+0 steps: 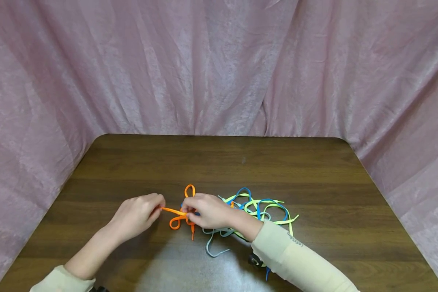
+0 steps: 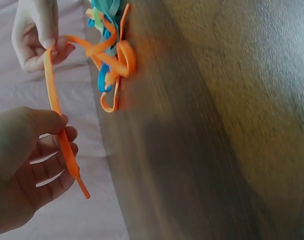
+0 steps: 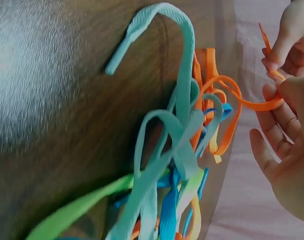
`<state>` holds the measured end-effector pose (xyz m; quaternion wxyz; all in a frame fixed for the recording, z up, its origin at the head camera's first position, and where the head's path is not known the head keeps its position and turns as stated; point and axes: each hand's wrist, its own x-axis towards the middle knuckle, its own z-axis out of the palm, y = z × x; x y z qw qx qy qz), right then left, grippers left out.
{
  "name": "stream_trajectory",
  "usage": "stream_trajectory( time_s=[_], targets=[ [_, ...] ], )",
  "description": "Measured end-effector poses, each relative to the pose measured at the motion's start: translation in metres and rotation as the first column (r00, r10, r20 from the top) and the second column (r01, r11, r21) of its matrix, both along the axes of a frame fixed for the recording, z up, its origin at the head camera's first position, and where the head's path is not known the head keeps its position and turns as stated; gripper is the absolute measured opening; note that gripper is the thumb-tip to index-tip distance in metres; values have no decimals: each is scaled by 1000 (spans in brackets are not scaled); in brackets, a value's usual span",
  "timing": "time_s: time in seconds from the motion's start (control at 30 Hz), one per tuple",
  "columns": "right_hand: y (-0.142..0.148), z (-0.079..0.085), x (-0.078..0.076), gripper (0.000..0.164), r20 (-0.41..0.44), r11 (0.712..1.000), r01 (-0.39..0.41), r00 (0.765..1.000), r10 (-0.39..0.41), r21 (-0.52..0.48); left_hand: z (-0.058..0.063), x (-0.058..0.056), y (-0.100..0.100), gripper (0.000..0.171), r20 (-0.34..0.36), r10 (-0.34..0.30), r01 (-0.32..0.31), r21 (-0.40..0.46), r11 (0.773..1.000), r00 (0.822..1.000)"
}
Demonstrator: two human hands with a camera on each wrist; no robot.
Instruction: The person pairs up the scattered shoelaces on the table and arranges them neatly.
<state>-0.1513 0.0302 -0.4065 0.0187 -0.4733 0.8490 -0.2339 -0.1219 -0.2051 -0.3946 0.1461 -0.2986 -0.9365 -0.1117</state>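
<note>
A pink, velvety curtain (image 1: 219, 69) hangs in folds behind and to both sides of a dark wood-grain tabletop (image 1: 219, 162) with rounded far corners. Over the table reach two forearms in pale cuffed sleeves: the right sleeve (image 1: 301, 259) comes in slantwise from the lower right, its arm passing above the laces, and the left sleeve (image 1: 63, 280) enters at the lower left, with the bare wrist angled up and inward.

Under and beside the right arm lies a loose tangle of flat shoelaces: a yellow-green shoelace (image 3: 82, 205), a pale teal shoelace (image 3: 186, 75) with one end hooked out toward the near edge, and a blue shoelace (image 3: 169, 210).

The left hand (image 1: 140, 209) has its back turned up and pinches lace between thumb and index finger, the remaining fingers loosely bent and slightly apart. The right hand (image 1: 209, 211), just beside it, pinches the same lace between thumb and fingertips, its other fingers spread.

That lace, the orange shoelace (image 2: 52, 85), runs straight between the two grips; past the right hand it falls into loops at the tangle's left end. Its narrow tip (image 2: 83, 189) sticks out beyond the left fingers.
</note>
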Motion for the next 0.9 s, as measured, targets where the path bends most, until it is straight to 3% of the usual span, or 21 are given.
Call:
stream_trajectory(
  time_s=[0.2, 0.47, 0.9],
  targets=[
    [11, 3, -3, 13, 30, 1000, 20, 999, -20, 13, -3, -3, -8, 20, 5, 35, -35, -21, 999, 999],
    [29, -1, -6, 11, -21, 999, 28, 999, -28, 15, -9, -8, -23, 17, 6, 69, -68, -35, 997, 998],
    [50, 8, -4, 7, -52, 1000, 24, 998, -24, -1, -11, -14, -41, 15, 18, 111, -111, -36, 993, 994]
  ],
)
